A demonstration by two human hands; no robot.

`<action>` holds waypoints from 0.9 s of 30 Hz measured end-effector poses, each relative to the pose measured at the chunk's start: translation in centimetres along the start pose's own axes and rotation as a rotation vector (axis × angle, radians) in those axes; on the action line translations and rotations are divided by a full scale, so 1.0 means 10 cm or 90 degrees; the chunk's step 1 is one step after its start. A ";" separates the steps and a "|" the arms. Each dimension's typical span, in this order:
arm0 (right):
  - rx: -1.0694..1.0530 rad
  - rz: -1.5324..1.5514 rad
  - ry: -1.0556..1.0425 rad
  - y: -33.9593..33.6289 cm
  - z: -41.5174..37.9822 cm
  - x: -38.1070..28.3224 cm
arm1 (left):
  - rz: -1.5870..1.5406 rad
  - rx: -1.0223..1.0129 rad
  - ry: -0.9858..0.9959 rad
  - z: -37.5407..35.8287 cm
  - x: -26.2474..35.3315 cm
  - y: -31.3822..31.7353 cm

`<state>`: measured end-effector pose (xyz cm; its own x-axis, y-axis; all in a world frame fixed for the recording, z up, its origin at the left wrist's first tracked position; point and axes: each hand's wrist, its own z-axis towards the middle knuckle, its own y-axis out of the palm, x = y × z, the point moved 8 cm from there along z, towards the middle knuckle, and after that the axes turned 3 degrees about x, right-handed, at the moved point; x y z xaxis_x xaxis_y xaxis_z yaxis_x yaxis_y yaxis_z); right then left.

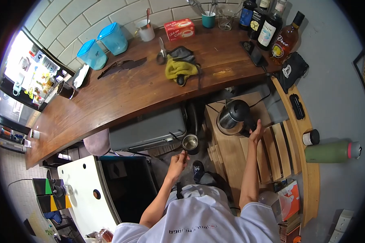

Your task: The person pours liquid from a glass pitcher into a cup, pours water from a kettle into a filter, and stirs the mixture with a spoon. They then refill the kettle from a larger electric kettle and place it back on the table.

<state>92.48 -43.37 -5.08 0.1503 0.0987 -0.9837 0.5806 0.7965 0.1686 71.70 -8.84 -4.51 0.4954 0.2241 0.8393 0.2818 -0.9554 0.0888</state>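
My left hand (177, 165) is closed on a small metal cup (190, 141), held in front of me above the floor. The cup's round open mouth faces up. My right hand (256, 132) is closed around the dark handle of a black and steel electric kettle (234, 115). The kettle stands upright on a wooden board (255, 103) over a slatted wooden surface, below the counter's level. Its lid looks shut. What the kettle and the cup contain I cannot make out.
A long wooden counter (121, 91) curves ahead, bearing a yellow-grey cloth (181, 69), scissors (162, 50), a red box (179, 29), blue-lidded containers (112, 38) and several bottles (269, 30). A green flask (327, 152) lies at the right; a white-topped cabinet (83, 190) stands left.
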 end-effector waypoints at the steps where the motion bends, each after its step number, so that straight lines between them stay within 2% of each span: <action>1: -0.001 -0.003 0.000 -0.01 0.01 0.00 | -0.002 0.005 0.003 0.01 0.01 -0.01; 4: 0.017 0.005 0.017 -0.06 0.06 -0.05 | -0.029 0.010 0.005 0.06 -0.01 -0.05; 7: -0.026 -0.030 0.011 -0.08 0.08 -0.19 | -0.033 0.008 0.013 0.09 -0.02 -0.06; 13: 0.055 0.001 0.036 -0.15 0.02 -0.53 | -0.025 0.013 0.039 0.09 0.05 -0.05; 17: -0.005 0.038 0.021 -0.20 0.00 -0.72 | -0.016 0.051 0.026 0.07 0.08 -0.07; 27: -0.144 -0.031 -0.031 0.01 -0.40 -1.44 | 0.076 0.158 0.139 -0.02 0.26 -0.24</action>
<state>87.22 -42.32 8.88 0.1672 0.0323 -0.9854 0.3949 0.9136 0.0969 72.16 -6.02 -2.42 0.3576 0.0410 0.9330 0.4369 -0.8903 -0.1284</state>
